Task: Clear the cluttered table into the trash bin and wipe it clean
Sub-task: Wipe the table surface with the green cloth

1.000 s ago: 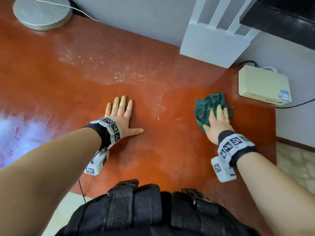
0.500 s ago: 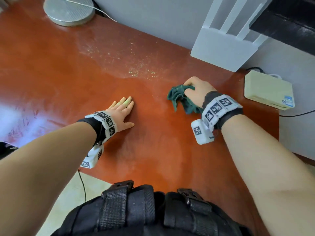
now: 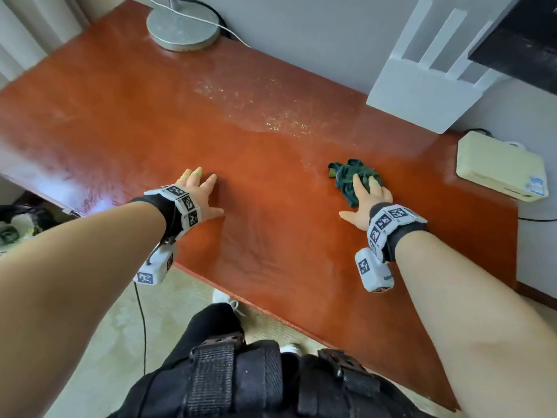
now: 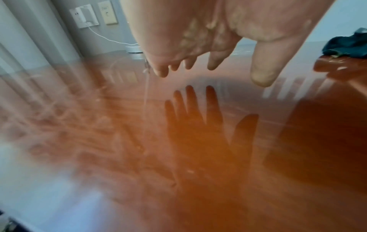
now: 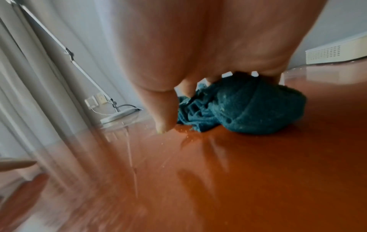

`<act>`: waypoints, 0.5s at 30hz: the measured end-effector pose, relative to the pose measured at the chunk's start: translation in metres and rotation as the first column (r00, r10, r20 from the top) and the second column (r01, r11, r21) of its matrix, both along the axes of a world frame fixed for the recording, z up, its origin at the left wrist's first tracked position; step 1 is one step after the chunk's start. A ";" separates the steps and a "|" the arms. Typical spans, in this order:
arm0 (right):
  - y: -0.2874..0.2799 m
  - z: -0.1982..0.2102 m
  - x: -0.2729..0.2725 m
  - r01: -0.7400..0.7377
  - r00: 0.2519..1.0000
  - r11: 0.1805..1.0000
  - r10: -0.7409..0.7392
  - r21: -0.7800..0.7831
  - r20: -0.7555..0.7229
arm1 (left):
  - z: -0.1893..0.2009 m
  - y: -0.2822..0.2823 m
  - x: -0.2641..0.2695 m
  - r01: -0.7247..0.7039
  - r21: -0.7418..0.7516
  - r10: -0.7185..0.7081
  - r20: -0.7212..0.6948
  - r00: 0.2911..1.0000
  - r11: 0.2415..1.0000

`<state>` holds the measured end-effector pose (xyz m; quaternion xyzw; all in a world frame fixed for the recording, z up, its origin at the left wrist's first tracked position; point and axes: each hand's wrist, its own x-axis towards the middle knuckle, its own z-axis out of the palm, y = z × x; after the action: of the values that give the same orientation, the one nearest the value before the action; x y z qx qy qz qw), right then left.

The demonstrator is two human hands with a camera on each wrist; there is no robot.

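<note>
On the red-brown table (image 3: 271,236) my right hand (image 3: 366,191) presses a bunched dark green cloth (image 3: 346,176) with fairly straight fingers, thumb spread out on the wood. In the right wrist view the fingers (image 5: 188,89) lie over the top of the cloth (image 5: 248,113). My left hand (image 3: 200,188) is spread flat, palm down, low over the table to the left and holds nothing. Its straight fingers (image 4: 214,61) show above their reflection; contact is unclear. Pale crumbs and a dusty film (image 3: 280,123) lie behind the hands.
A round lamp base (image 3: 184,28) with a white cord stands at the far left corner. A white router (image 3: 422,95) leans at the back wall, and a cream box (image 3: 500,167) sits at the right end. A dark bag with litter (image 3: 15,224) lies on the floor, left.
The right hand swept the cloth left and away, gripping it, then drew it back to the right and flattened its fingers. The left hand stayed in about the same place.
</note>
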<state>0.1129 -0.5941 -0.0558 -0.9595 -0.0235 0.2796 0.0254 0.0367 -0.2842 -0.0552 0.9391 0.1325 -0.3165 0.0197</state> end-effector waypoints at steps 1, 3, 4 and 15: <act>0.003 0.000 0.002 -0.017 1.000 1.000 0.018 -0.001 0.004 | 0.001 0.010 0.006 0.005 0.009 -0.005 0.000 1.000 1.000; 0.015 -0.002 0.006 -0.051 0.999 0.998 0.052 0.027 -0.011 | 0.001 0.030 0.025 0.032 0.018 -0.032 0.004 0.999 0.999; 0.025 -0.005 0.006 -0.070 0.997 0.997 0.070 0.027 -0.022 | 0.000 0.040 0.037 0.053 0.019 -0.053 0.010 0.999 0.998; 0.138 -0.015 0.128 0.226 0.970 0.974 -0.226 0.009 0.089 | -0.029 0.134 0.145 0.335 0.003 -0.335 -0.016 0.942 0.942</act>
<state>0.2411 -0.4562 -0.0711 -0.9675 0.0847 0.2316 0.0554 0.1818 -0.1504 -0.0839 0.9455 -0.0281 -0.3222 -0.0381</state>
